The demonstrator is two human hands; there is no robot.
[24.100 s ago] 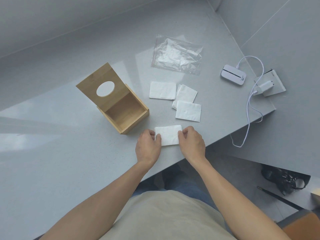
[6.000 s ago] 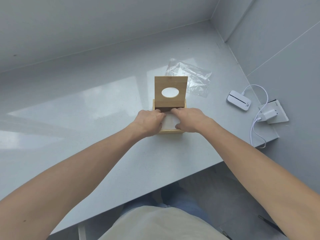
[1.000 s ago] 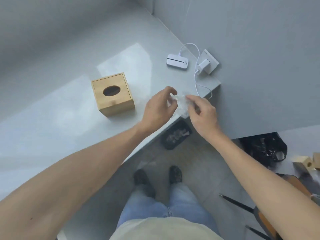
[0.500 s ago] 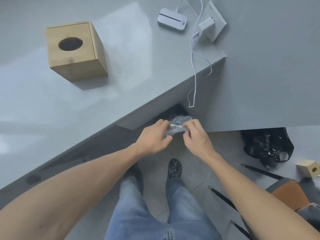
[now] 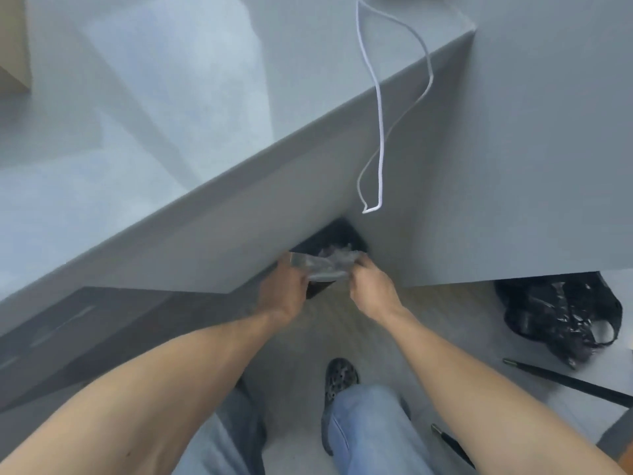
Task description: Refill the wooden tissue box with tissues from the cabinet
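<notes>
Only a corner of the wooden tissue box (image 5: pixel 13 73) shows at the far left edge of the grey counter (image 5: pixel 154 132). Below the counter's front edge, my left hand (image 5: pixel 286 291) and my right hand (image 5: pixel 368 286) together grip a crumpled clear plastic wrapper (image 5: pixel 325 267). They hold it just over a black waste bin (image 5: pixel 337 234) that sits on the floor under the counter. The bin is partly hidden by the counter edge and my hands. No tissues are in sight.
A white cable (image 5: pixel 378 132) hangs in a loop over the counter's front. On the floor at the right lie a black plastic bag (image 5: pixel 561 317) and a dark rod (image 5: pixel 565 382). My legs and a shoe (image 5: pixel 340 375) stand close to the bin.
My head has tipped further down and both hands have dropped with the wrapper from counter height to just over the bin. The tissue box has slid almost out of view.
</notes>
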